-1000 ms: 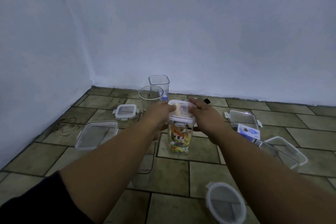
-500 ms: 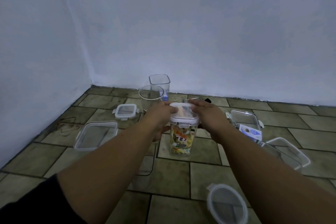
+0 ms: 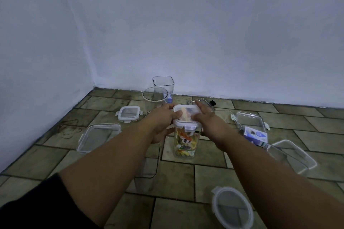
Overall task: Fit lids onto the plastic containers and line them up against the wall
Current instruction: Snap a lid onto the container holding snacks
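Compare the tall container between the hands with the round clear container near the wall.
The tall square clear plastic container holds colourful packets; the round clear plastic container looks empty. The tall one wears a white-rimmed lid, pressed by the left hand and right hand; the round one stands open and untouched. The tall one stands nearer the person. Both are transparent and upright on the tiled floor.

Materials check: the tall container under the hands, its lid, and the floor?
Tall container: clear, glossy, rigid-looking plastic; the colourful packets inside show through. Its lid: translucent whitish plastic with a hinged clip on the near edge. Floor: matte olive-brown tiles, probably ceramic or stone, with dark grout lines. Both hands, left and right, press the lid.
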